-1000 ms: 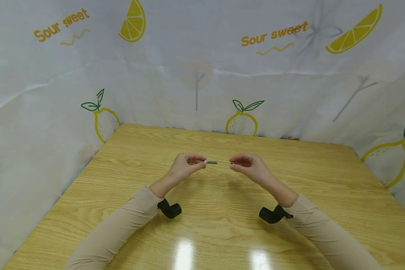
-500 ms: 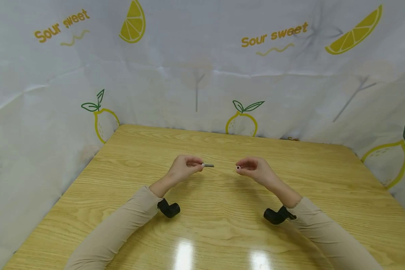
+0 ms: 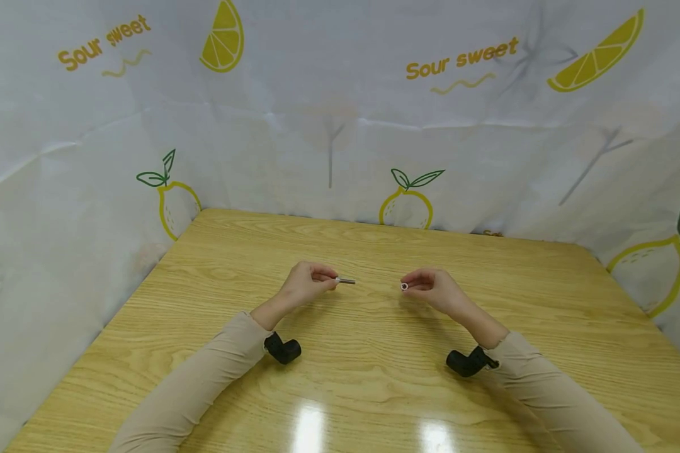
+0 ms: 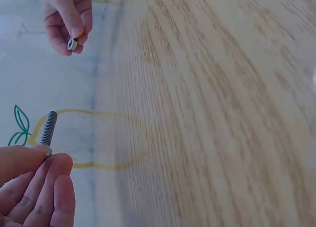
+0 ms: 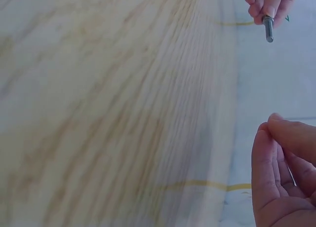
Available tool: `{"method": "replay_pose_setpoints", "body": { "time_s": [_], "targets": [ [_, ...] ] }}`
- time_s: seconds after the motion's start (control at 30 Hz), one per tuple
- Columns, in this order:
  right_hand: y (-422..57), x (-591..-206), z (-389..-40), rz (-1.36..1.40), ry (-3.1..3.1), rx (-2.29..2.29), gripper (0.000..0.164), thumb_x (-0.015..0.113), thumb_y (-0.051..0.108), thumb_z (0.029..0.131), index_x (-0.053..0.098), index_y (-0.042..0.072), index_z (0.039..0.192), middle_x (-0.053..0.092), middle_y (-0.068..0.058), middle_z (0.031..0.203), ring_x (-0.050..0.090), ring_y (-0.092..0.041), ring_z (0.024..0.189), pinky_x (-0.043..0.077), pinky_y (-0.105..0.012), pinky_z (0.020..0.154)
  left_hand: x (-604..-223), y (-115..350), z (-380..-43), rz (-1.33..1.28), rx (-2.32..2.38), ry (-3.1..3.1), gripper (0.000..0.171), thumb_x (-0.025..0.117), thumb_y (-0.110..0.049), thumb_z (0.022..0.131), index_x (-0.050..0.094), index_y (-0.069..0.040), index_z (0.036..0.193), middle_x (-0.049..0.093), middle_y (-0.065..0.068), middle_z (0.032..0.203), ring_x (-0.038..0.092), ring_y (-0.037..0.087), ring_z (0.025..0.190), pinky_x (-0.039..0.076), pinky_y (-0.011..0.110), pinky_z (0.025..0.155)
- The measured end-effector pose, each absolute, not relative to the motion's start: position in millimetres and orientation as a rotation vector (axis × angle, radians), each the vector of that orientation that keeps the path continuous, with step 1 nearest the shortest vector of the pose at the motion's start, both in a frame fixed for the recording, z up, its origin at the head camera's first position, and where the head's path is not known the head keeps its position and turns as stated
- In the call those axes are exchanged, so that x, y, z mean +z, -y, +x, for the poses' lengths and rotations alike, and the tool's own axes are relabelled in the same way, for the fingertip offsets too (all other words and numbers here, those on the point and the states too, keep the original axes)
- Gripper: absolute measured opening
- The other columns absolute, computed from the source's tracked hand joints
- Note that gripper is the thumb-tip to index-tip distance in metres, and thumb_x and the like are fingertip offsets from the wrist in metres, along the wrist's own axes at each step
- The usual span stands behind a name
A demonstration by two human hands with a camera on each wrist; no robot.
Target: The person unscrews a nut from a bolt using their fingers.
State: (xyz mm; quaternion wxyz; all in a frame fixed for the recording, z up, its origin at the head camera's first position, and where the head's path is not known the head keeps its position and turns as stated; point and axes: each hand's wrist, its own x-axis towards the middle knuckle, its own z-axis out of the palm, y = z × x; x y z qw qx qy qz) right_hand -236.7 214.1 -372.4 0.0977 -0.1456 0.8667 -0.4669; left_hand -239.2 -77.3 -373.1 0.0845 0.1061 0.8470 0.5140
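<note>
My left hand pinches a metal bolt by its head between thumb and fingers. The threaded shank sticks out toward the right. Across from it, my right hand pinches a small metal nut at its fingertips, the hole facing the bolt. In the head view the nut sits apart from the bolt, with a gap between them. The right wrist view has the bolt at its top right; there the nut is hidden behind the thumb and fingers. Both hands hover above the wooden table.
A white cloth printed with lemons hangs behind the table and along its sides. Black wrist cameras, the left one and the right one, jut inward below the hands.
The hands have drawn apart: my right hand moved right and slightly nearer with the nut, my left hand a little left with the bolt. The nut's hole now faces more into the head view.
</note>
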Motion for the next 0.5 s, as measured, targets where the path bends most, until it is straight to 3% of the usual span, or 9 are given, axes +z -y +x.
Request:
{"method": "replay_pose_setpoints", "body": {
  "time_s": [0.2,0.5],
  "targets": [
    [-215.6,-376.2,-238.3,-0.427,-2.55,-1.361,0.03,0.062,0.006,0.089,0.058,-0.01,0.114,0.063,-0.026,0.108,0.064,-0.008,0.086,0.055,-0.024,0.076,-375.5,77.9,-240.2,0.326,1.49,-2.542,0.02,0.064,-0.014,0.089,0.07,-0.005,0.105,0.072,0.011,0.096,0.068,0.021,0.09,0.054,0.029,0.075],
    [-216.5,-378.6,-240.6,-0.438,-2.592,-1.282,0.027,0.062,0.004,0.088,0.06,-0.01,0.11,0.064,-0.026,0.105,0.065,-0.022,0.09,0.053,-0.021,0.073,-377.7,79.6,-241.6,0.324,1.451,-2.557,0.02,0.065,-0.013,0.087,0.07,-0.004,0.104,0.071,0.012,0.095,0.067,0.018,0.085,0.053,0.026,0.07]
  ]
}}
